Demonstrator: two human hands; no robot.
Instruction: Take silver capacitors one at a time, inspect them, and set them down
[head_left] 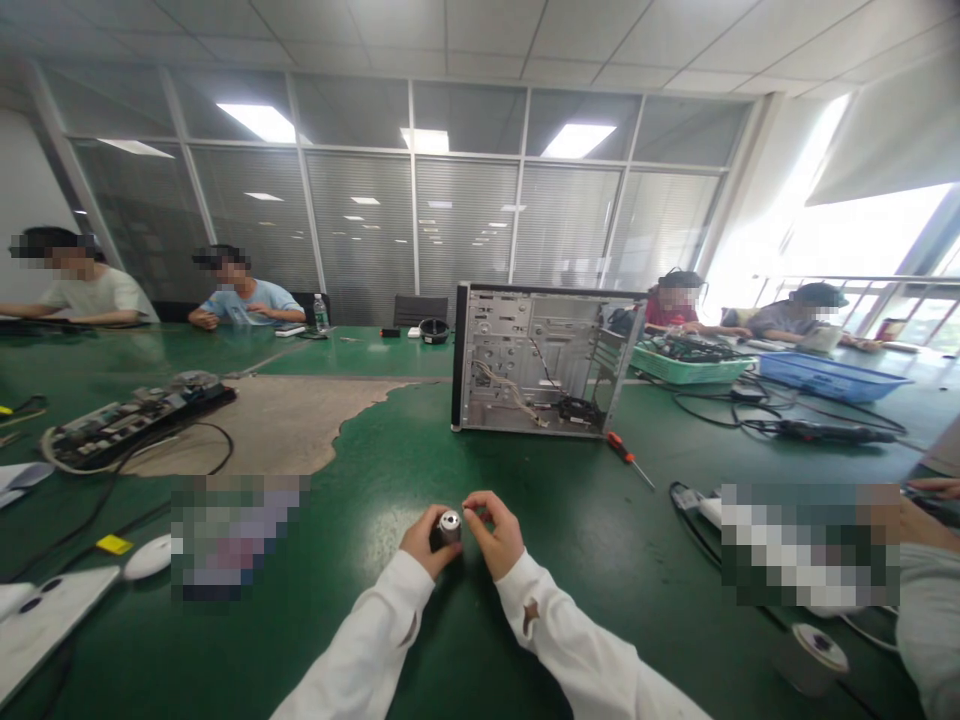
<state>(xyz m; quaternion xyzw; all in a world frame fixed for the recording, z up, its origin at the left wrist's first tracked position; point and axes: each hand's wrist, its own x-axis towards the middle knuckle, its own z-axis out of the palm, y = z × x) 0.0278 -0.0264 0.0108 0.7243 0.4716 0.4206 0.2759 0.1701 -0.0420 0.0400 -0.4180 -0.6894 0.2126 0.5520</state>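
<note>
Bottom center, the left hand (429, 541) grasps a small metal cylinder (449, 527) standing upright; the right hand (496, 535) pinches empty beside it, a screwdriver (626, 453) well ahead on the tabletop (585, 530).

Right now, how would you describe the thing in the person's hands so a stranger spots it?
On the green table, below the open computer case, white sleeves reach in. Held by the left hand, right hand close beside, is a small silver metal cylinder with a dark base, the only thing between them.

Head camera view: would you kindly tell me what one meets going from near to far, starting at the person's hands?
Metal cylinder in the left hand → red-handled screwdriver → computer chassis → black chair → glass partition
</note>
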